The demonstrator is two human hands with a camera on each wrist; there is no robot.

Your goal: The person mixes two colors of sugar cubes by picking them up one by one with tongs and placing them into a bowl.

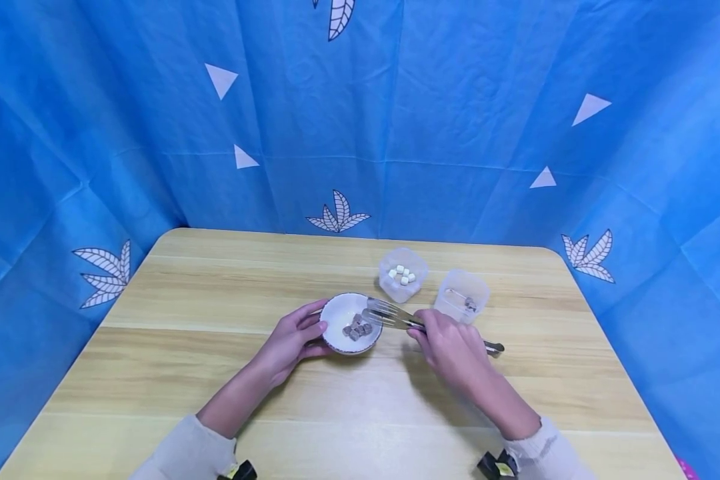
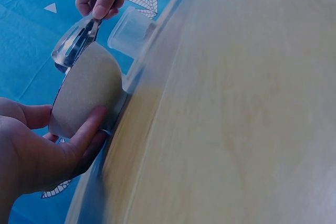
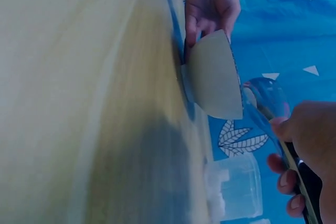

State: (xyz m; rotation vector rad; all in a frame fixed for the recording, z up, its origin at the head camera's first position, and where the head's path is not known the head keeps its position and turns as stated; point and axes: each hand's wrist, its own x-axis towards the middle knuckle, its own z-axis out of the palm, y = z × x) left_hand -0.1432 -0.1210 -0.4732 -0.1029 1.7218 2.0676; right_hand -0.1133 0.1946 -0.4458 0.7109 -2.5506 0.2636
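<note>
A small bowl (image 1: 337, 311), white inside with a dark rim, holds several grey-brown cubes (image 1: 357, 329). My left hand (image 1: 289, 340) grips its left side, thumb at the rim and fingers around the outer wall; the plain beige outside of the bowl (image 2: 94, 90) shows in the left wrist view. My right hand (image 1: 453, 347) grips metal tongs (image 1: 390, 313) with a slotted, fork-like head. That head hangs over the bowl's right rim. I cannot tell whether anything is between the tong ends. In the right wrist view, the right hand's fingers (image 3: 286, 182) wrap the dark handle.
Behind the bowl stands a clear plastic container (image 1: 403, 293) with several white cubes. Right of it, close to my right hand, another clear container (image 1: 453, 310) holds a few small dark pieces. All stand on a wooden table (image 1: 216, 280), with a blue curtain (image 1: 456, 100) behind its far edge.
</note>
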